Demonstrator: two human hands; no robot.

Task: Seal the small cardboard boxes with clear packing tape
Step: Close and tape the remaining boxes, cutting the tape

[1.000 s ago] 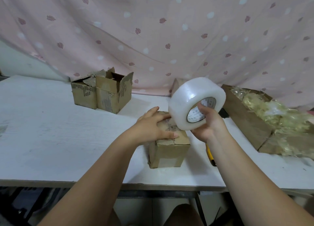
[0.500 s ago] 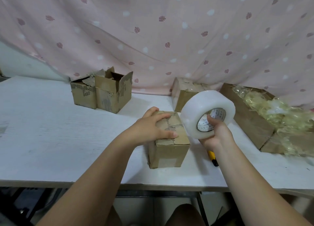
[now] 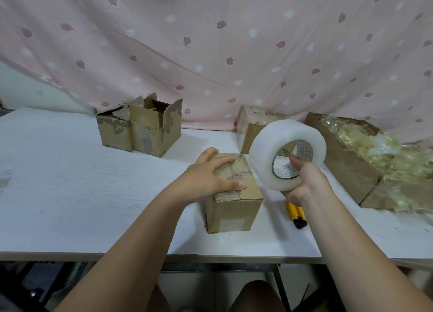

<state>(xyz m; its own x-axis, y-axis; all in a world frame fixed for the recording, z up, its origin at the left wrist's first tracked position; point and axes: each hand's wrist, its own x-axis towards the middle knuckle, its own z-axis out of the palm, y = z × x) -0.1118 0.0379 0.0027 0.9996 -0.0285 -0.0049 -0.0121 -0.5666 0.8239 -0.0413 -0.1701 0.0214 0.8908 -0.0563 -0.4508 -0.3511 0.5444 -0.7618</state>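
We're pressing our L hand (image 3: 206,178) flat on top of the small box (image 3: 234,208), fingers straight, flaps down under the palm. The box is sitting near the front edge of the white table (image 3: 70,182). Our R hand (image 3: 304,185) is gripping the tape roll (image 3: 264,157), thumb thru the core, holding it raised just right of the box. A yellow cutter (image 3: 296,215) is lying below that hand.

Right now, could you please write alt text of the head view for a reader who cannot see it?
A person's left hand presses on a closed small cardboard box on a white table while the right hand grips a clear tape roll beside it.
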